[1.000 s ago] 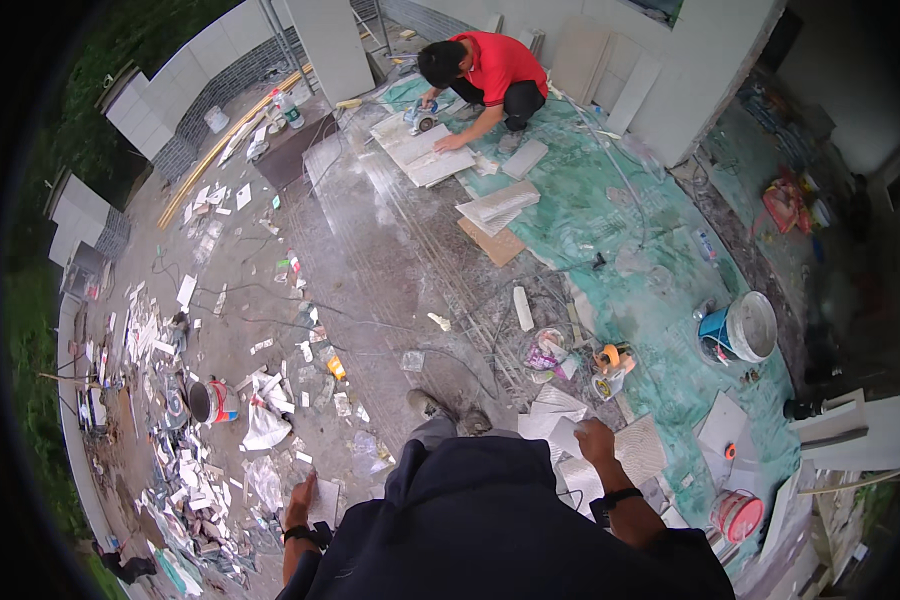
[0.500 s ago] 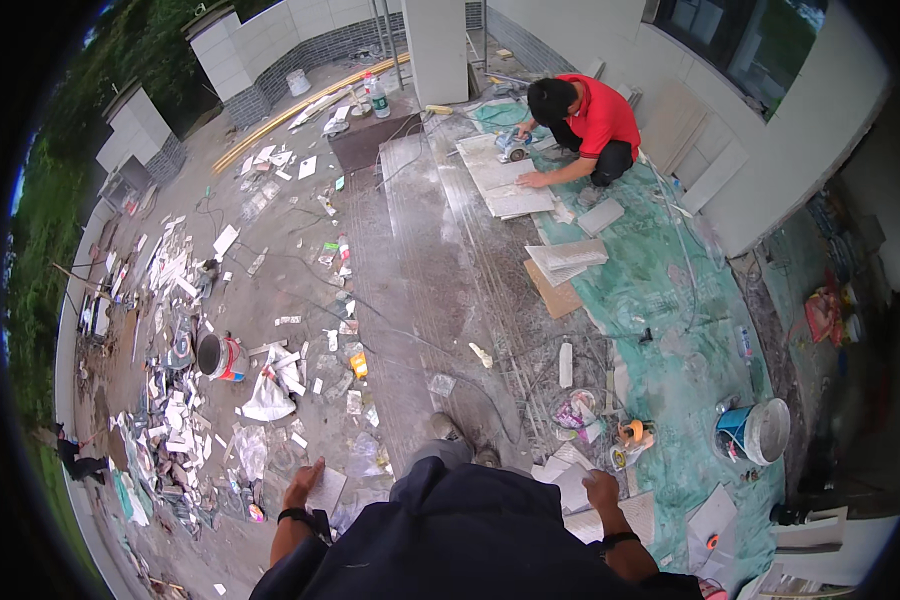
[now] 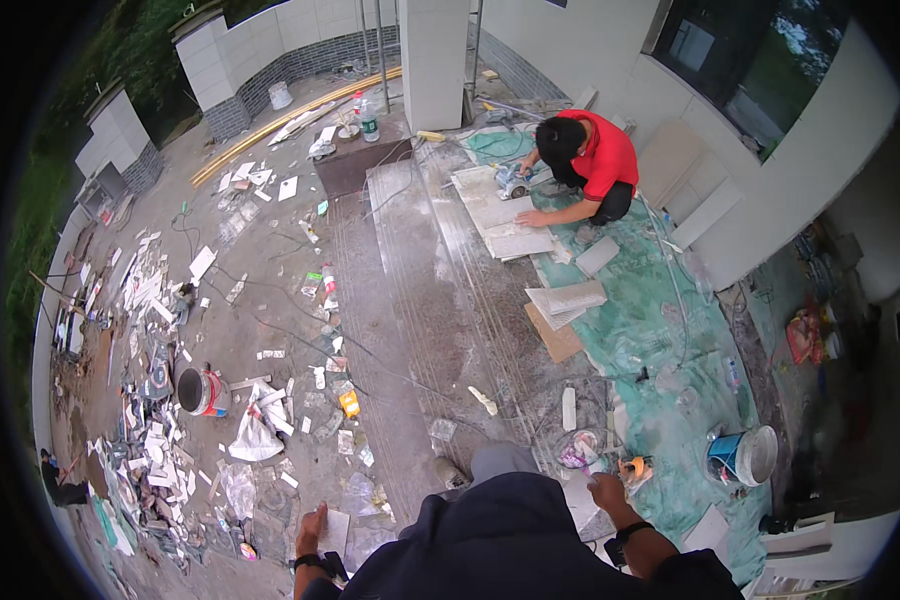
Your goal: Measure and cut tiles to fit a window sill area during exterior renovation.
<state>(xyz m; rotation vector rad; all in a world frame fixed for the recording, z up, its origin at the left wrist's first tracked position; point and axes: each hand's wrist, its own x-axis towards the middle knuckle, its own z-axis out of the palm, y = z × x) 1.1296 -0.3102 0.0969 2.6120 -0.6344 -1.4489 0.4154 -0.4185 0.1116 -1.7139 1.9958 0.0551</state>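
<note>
Soft daylight; far right dim; edges bowed, corners black.

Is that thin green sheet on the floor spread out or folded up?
Spread out: the sheet lies mostly flat over a broad area, with wrinkles showing in places.

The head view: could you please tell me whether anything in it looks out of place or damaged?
Yes. Pale scraps, uneven as if broken, lie strewn across the ground to the left of the left hand, which holds a flat slab. The green sheet at right also looks rumpled and smeared with something pale.
</note>
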